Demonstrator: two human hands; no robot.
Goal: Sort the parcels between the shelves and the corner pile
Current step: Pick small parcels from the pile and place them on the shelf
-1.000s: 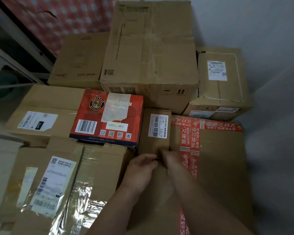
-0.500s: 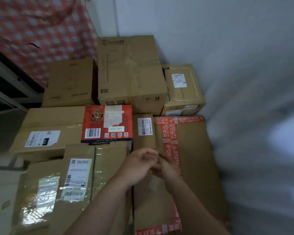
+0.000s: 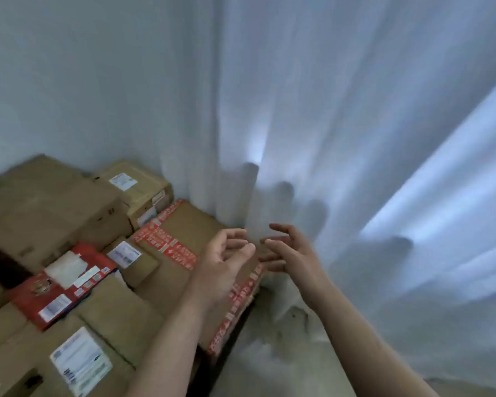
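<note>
A pile of brown cardboard parcels fills the lower left corner. A large flat box with red printed tape point(image 3: 192, 227) lies at the pile's right edge. Beside it sit a small narrow box with a white label point(image 3: 132, 260) and a red printed carton point(image 3: 60, 285). A tall big box point(image 3: 49, 207) and a labelled box point(image 3: 135, 186) stand at the back against the wall. My left hand point(image 3: 224, 262) hovers above the red-taped box, fingers curled and apart, empty. My right hand point(image 3: 291, 253) is raised just right of it, fingers spread, holding nothing.
A white curtain point(image 3: 355, 138) hangs along the right, close behind my hands, and reaches the pale floor point(image 3: 284, 353). A plain wall point(image 3: 83, 81) rises behind the pile. A labelled box point(image 3: 78, 359) lies at the near left.
My head has swung right and up, so the pile slid to the lower left. Both hands left the small narrow box, lifted, and came apart, now empty in the air.
</note>
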